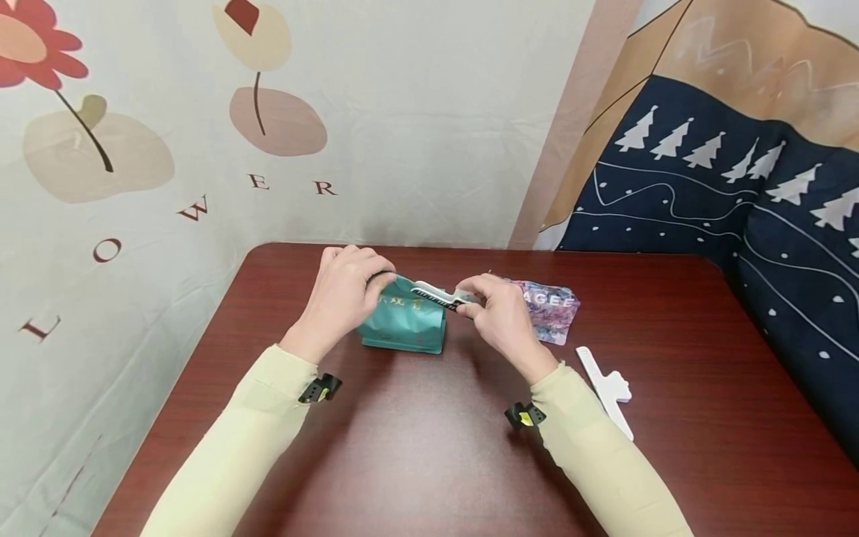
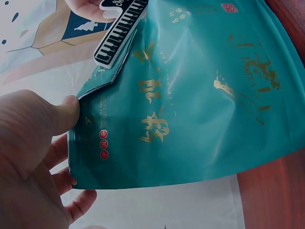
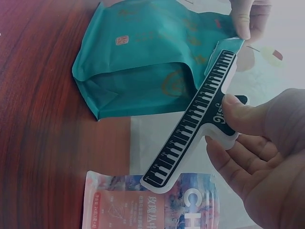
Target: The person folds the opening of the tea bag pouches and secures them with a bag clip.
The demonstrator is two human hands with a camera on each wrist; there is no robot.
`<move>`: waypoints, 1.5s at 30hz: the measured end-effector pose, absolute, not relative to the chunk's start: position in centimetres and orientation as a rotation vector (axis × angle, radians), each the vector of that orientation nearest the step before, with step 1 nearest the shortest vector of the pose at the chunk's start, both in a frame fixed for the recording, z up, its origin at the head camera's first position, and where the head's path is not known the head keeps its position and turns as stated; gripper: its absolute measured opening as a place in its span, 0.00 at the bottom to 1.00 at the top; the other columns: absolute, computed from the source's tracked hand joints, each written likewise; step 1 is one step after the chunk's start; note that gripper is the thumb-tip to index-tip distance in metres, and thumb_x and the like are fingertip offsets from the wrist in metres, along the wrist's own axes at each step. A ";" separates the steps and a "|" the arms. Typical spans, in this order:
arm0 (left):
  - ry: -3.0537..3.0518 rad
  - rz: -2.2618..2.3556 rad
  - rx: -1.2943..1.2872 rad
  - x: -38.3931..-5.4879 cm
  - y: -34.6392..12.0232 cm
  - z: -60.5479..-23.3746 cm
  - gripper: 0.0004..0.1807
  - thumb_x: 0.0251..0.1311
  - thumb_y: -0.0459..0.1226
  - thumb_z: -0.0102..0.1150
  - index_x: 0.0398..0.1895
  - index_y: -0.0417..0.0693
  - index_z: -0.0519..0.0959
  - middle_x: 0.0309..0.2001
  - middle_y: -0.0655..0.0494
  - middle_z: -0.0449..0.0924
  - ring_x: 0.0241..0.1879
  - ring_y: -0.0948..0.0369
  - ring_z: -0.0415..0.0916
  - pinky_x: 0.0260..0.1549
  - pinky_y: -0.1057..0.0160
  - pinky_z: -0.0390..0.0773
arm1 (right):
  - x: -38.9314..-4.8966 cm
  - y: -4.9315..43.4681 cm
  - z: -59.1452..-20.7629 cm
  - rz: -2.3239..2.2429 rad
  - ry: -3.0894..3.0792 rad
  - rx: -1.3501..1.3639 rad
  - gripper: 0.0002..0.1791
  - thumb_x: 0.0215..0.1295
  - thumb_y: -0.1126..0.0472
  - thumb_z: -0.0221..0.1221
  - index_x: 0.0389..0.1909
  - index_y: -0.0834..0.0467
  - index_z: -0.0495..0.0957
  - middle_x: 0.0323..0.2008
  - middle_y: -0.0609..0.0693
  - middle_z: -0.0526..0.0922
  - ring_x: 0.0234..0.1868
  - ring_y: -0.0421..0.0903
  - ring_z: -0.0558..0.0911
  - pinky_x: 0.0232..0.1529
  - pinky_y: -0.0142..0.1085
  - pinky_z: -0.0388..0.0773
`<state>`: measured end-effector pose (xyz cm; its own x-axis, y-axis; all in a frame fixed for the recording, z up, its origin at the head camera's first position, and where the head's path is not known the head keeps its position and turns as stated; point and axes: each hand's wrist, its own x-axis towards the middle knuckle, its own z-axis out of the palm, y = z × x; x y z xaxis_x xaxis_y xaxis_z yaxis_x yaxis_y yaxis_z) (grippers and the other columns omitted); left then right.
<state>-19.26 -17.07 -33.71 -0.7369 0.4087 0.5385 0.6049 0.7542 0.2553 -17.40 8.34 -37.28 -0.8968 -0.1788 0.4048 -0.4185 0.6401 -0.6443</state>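
Note:
My left hand (image 1: 344,291) pinches the upper edge of a teal tea bag (image 1: 404,327) with gold lettering, thumb on one face and fingers behind. Between the thumb and fingers of my right hand (image 1: 499,317) is the handle of a bag clip (image 3: 190,129), white with a black piano-key print. In the right wrist view the clip's long bar slants across the bag's top edge, one end over a folded-down corner near my left thumb. Whether the bar's two sides lie around the edge cannot be made out. The bag stands on the table, partly bent.
A pink and blue patterned pouch (image 1: 553,309) lies behind my right hand. To the right, a second, white clip (image 1: 607,388) lies on the brown table (image 1: 429,447). Printed cloth (image 1: 429,149) hangs close behind the table's far edge.

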 end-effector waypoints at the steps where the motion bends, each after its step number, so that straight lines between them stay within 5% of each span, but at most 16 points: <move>1: -2.490 -0.587 -0.767 -19.3 -17.1 -33.7 0.02 0.66 0.35 0.67 0.36 0.49 0.88 0.34 0.56 0.86 0.38 0.51 0.78 0.47 0.47 0.66 | -17.4 8.3 -37.2 1.118 -2.563 0.479 0.12 0.56 0.69 0.74 0.41 0.58 0.88 0.35 0.51 0.88 0.29 0.47 0.75 0.36 0.41 0.75; 6: -2.482 -0.604 -0.765 -19.3 -17.1 -33.8 0.02 0.65 0.35 0.67 0.36 0.49 0.88 0.34 0.56 0.86 0.37 0.51 0.78 0.46 0.47 0.67 | -17.3 8.2 -37.1 1.122 -2.573 0.477 0.11 0.57 0.69 0.74 0.41 0.58 0.89 0.36 0.51 0.88 0.30 0.47 0.76 0.31 0.37 0.70; 45: -2.464 -0.609 -0.784 -19.3 -16.8 -33.9 0.02 0.65 0.33 0.67 0.34 0.47 0.88 0.31 0.55 0.85 0.34 0.52 0.78 0.42 0.48 0.69 | -17.5 6.3 -36.5 1.109 -2.514 0.512 0.12 0.55 0.69 0.74 0.42 0.60 0.88 0.38 0.53 0.89 0.31 0.48 0.80 0.33 0.41 0.77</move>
<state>-19.35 -16.78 -33.91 -0.7203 0.4090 0.5602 0.6229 0.7367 0.2632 -17.55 6.33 -36.47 -0.8757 -0.1847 0.4462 -0.4541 0.6294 -0.6306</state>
